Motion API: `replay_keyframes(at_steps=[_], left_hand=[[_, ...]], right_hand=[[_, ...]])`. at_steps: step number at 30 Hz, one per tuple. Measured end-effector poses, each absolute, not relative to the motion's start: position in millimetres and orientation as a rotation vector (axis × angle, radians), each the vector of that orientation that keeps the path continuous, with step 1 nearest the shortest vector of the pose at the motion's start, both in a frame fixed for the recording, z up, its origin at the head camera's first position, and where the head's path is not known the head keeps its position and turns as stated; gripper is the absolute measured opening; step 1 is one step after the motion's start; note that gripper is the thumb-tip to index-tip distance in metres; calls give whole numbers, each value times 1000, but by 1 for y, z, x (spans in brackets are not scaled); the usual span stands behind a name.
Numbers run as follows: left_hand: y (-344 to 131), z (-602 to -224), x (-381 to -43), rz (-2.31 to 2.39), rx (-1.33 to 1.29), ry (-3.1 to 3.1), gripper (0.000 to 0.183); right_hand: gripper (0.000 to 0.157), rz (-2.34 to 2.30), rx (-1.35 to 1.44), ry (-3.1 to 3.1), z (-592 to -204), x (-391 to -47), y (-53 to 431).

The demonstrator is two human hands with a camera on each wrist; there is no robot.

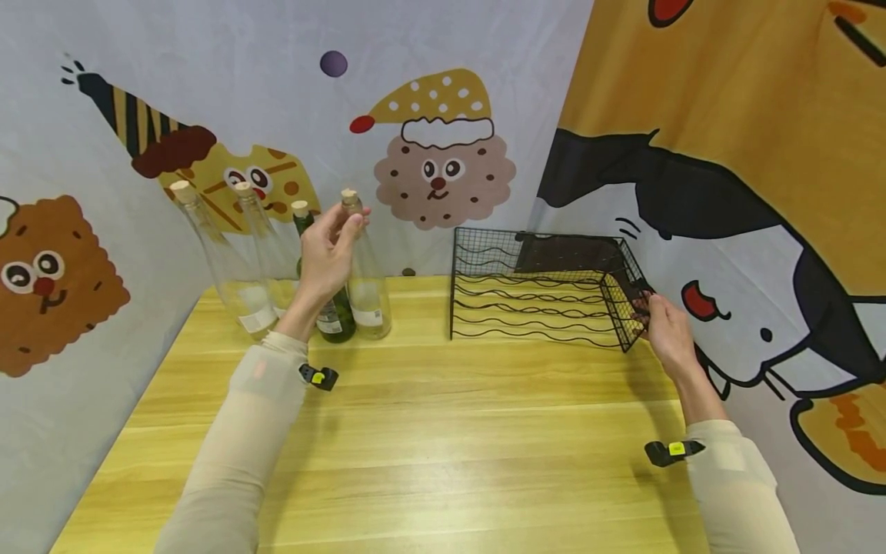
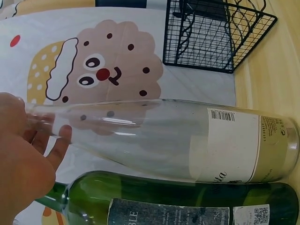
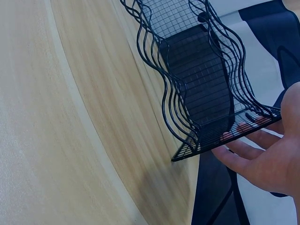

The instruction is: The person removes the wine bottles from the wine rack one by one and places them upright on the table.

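Observation:
My left hand (image 1: 325, 258) grips the neck of a clear glass bottle (image 1: 368, 285), just below its cork; fingertips show around the neck in the left wrist view. The bottle is upright with a white label low down. Close beside it stands a green glass bottle (image 2: 140, 192), partly hidden by my hand and forearm in the head view. My right hand (image 1: 667, 331) touches the right end panel of a black wire bottle rack (image 1: 533, 300), its fingers fairly straight against the mesh in the right wrist view. No bottle lies in the rack.
Two more corked clear bottles, one at the far left (image 1: 231, 269) and one nearer (image 1: 266, 246), stand beside the green one. A wooden table (image 1: 429, 446) carries everything. A cloth printed with cartoon figures (image 1: 443, 181) hangs right behind the bottles and rack.

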State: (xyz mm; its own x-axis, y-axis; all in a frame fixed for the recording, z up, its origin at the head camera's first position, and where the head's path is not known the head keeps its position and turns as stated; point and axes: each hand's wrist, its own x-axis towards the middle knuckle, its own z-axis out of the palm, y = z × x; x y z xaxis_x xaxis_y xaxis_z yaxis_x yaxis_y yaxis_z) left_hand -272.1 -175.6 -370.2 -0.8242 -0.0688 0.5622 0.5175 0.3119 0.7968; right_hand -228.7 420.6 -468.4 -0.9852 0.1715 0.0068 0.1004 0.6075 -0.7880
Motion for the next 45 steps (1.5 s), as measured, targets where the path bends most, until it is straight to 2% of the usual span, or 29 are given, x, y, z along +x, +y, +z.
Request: replay_keyframes(at_steps=[17,23,32,39,45], left_hand=[[-179,-368,-269,-1597,-380,-2107,41],[-183,-364,-263,-1593,-365,-2226,52],[-186,-355,-246,-1545,-370,-2374,82],[-182,-351,-236,-1412,-425,-2327,84],[-176,-349,-225,-1217,-454,-2228,83]], right_hand=[[78,1417,-247,-2719,-469,-226,419],[79,1406,-281,-2727,-467,-226,418],[77,1360,-253,-2699,-459,-228,415],[75,1283,-284,-2643,-456,-231,407],[66,1148,-214,-2513,-451,-229,386]])
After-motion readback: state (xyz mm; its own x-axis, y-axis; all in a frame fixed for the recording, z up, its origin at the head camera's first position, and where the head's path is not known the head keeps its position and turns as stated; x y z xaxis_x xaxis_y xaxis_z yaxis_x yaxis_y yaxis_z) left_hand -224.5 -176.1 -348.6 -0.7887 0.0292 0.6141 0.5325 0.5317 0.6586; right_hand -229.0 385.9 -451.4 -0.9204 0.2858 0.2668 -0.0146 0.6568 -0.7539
